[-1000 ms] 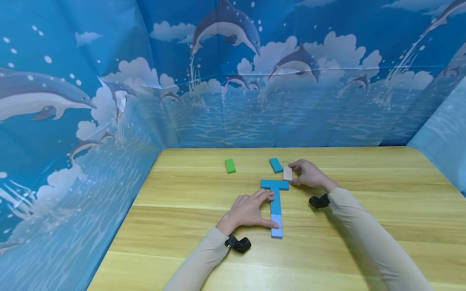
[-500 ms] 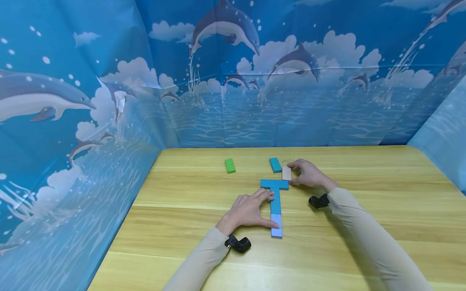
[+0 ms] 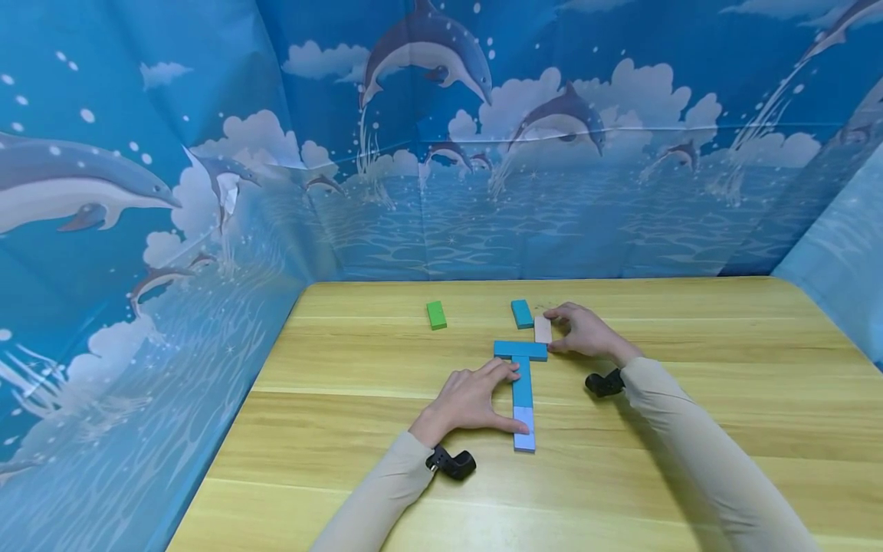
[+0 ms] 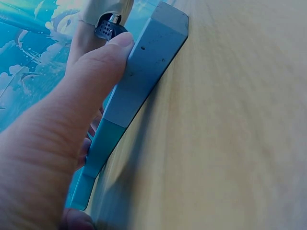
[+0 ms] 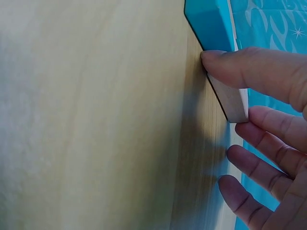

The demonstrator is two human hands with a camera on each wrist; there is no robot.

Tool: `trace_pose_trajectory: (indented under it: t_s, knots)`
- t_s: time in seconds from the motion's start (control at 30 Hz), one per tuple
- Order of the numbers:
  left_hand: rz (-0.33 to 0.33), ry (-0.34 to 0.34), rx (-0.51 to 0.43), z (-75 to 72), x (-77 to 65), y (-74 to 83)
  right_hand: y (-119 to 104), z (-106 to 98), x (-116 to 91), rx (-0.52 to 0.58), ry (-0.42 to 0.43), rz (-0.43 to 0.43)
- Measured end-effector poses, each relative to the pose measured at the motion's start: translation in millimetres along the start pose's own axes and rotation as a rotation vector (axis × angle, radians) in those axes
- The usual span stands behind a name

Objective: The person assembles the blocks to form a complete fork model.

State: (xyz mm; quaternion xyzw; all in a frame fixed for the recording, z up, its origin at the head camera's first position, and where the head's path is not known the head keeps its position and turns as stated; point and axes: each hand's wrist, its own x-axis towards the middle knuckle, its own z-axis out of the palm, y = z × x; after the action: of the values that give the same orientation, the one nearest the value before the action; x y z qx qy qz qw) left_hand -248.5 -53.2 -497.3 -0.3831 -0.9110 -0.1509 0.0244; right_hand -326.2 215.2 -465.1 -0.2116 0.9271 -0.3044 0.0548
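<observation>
One pale beige rectangular block (image 3: 543,330), long axis pointing away, lay left of right hand (image 3: 588,333), which pinched it; left hand (image 3: 466,400), farther, lay relaxed, thumb on lilac rectangular block (image 3: 524,442).

Blue dolphin-print sheeting (image 3: 441,207) lines three sides of a wood-grain table (image 3: 552,506).
</observation>
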Motion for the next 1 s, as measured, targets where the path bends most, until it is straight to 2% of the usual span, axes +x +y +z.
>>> trace_pose_trajectory:
  t_s: [0.73, 0.9, 1.0]
  knots:
    - [0.004, 0.005, 0.007, 1.9, -0.6, -1.6, 0, 3, 0, -0.009, 0.009, -0.026]
    - [0.006, 0.003, 0.006, 1.5, 0.0, -1.6, 0, -2, -1, 0.016, -0.03, -0.017]
    - [0.005, 0.0, 0.009, 1.5, 0.4, -1.4, 1, -9, -2, 0.073, -0.077, -0.006]
